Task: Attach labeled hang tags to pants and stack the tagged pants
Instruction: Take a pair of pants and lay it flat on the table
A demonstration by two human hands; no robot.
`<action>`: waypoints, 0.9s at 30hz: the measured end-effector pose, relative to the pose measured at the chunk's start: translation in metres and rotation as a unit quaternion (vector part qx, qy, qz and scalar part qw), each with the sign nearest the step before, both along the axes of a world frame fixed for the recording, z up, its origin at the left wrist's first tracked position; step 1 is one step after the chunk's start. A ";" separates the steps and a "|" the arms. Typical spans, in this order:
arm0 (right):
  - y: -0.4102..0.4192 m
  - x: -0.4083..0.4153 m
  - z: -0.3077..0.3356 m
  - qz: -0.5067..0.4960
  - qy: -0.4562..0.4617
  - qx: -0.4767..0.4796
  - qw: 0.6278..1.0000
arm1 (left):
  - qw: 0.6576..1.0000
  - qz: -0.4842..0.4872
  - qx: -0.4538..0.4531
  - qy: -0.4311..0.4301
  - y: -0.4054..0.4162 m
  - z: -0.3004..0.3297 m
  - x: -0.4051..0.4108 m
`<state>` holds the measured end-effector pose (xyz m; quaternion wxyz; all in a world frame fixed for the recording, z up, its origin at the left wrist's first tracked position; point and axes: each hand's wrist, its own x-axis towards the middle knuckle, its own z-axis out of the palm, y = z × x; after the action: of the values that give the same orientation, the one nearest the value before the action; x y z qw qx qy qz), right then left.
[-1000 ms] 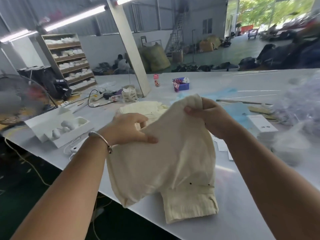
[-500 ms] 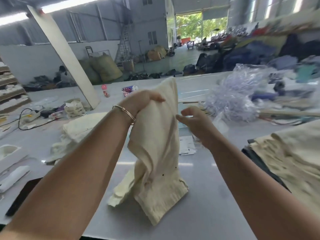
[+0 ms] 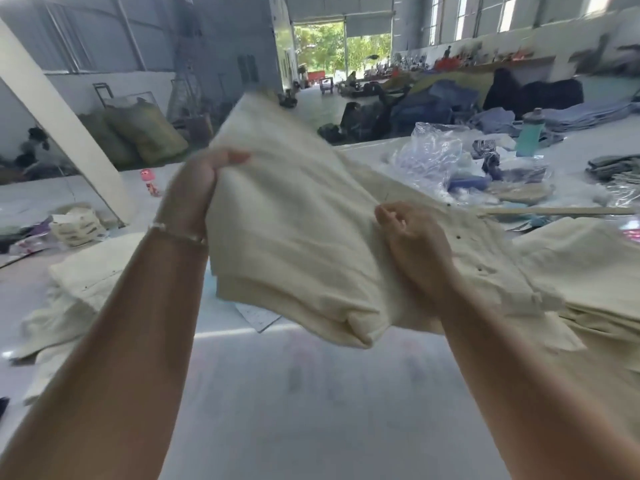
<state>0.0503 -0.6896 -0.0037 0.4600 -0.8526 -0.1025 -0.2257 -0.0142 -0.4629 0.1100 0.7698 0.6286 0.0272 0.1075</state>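
1. The left hand (image 3: pixel 195 192) grips the upper left edge of the folded cream cotton pants (image 3: pixel 294 244), held above the glossy white table (image 3: pixel 311 410) at frame centre.
2. The right hand (image 3: pixel 412 244) pinches their right side.
3. A stack of cream pants (image 3: pixel 588 271) lies at right.

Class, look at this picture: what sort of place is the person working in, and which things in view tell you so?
Probably a garment warehouse or finishing workshop. Cream pants are held up over a long white table, more folded ones are stacked at the right, and clothing piles line a big hall with an open door.
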 end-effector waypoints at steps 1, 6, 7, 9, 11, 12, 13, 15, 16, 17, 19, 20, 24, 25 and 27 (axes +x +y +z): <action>0.013 0.002 -0.020 -0.010 -0.009 -0.071 0.997 | 0.999 0.021 0.005 0.043 0.020 -0.023 0.003; 0.071 -0.010 -0.161 0.095 0.231 -0.343 0.906 | 0.954 0.097 0.076 0.272 0.109 -0.169 0.000; 0.077 -0.017 -0.189 0.131 0.286 -0.385 0.868 | 0.934 0.093 0.109 0.328 0.123 -0.200 -0.004; 0.085 -0.031 -0.232 0.159 0.302 -0.449 0.826 | 0.858 0.082 0.284 0.421 0.151 -0.254 -0.013; 0.090 -0.036 -0.253 0.143 0.287 -0.453 0.832 | 0.746 0.078 0.499 0.434 0.172 -0.293 -0.021; 0.091 -0.035 -0.257 0.138 0.285 -0.448 0.836 | 0.720 0.091 0.556 0.406 0.177 -0.305 -0.025; 0.091 -0.034 -0.260 0.136 0.286 -0.443 0.839 | 0.718 0.108 0.580 0.368 0.176 -0.315 -0.026; 0.088 -0.035 -0.265 0.133 0.285 -0.443 0.839 | 0.767 0.095 0.559 0.300 0.158 -0.325 -0.024; 0.087 -0.036 -0.265 0.133 0.285 -0.444 0.839 | 0.797 0.058 0.532 0.282 0.147 -0.331 -0.021; 0.087 -0.038 -0.265 0.133 0.284 -0.443 0.840 | 0.813 0.013 0.513 0.274 0.134 -0.336 -0.019; 0.084 -0.040 -0.262 0.140 0.280 -0.434 0.845 | 0.816 -0.040 0.517 0.254 0.116 -0.345 -0.017; 0.081 -0.041 -0.259 0.142 0.278 -0.429 0.848 | 0.809 -0.046 0.533 0.244 0.111 -0.350 -0.017; 0.048 -0.040 -0.243 -0.034 0.270 -0.391 0.880 | 0.792 -0.014 0.567 0.226 0.106 -0.362 -0.019; 0.036 -0.039 -0.239 -0.113 0.278 -0.363 0.882 | 0.788 -0.014 0.574 0.222 0.106 -0.363 -0.019; 0.016 -0.037 -0.232 -0.216 0.310 -0.299 0.876 | 0.782 -0.018 0.583 0.220 0.106 -0.360 -0.017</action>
<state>0.0128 -0.6733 -0.2353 0.1313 -0.9767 0.1697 -0.0017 -0.0309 -0.3570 -0.2498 0.2312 0.9645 0.1165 -0.0528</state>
